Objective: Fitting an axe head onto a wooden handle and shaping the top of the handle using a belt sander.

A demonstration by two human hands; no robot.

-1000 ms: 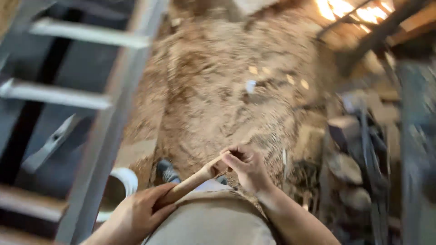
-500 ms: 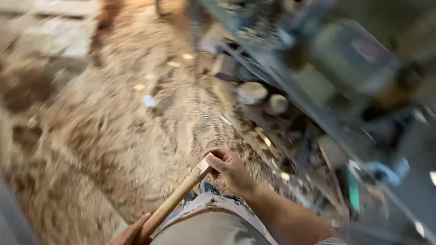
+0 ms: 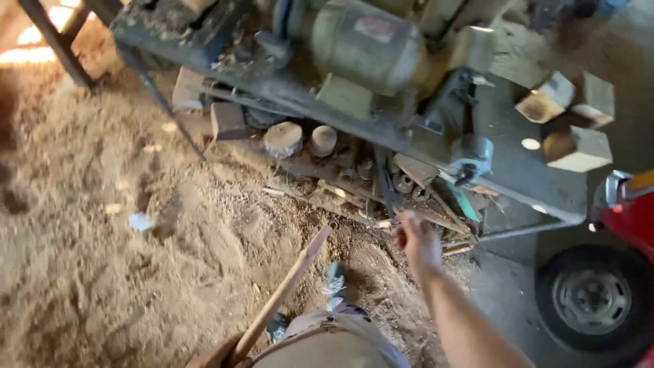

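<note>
Wooden stick: a long, pale, slender piece that rises at a slant from your left hand at the bottom edge toward its free end, which lies level with and to the left of your right hand. Your left hand is closed around the stick's lower end; only part of that hand shows. Your right hand is raised ahead of you, apart from the stick, fingers loosely curled and holding nothing that can be made out; motion blur hides how far they are parted. Below and between your hands, one shoe stands on the sawdust-covered floor. Just beyond your right hand, scrap wood and metal parts lie under a heavy machine frame carrying a grey motor. Two round wood offcuts rest beyond the stick's tip. Farther right of your right hand lie squared wood blocks, and a red vehicle with a black wheel.
</note>
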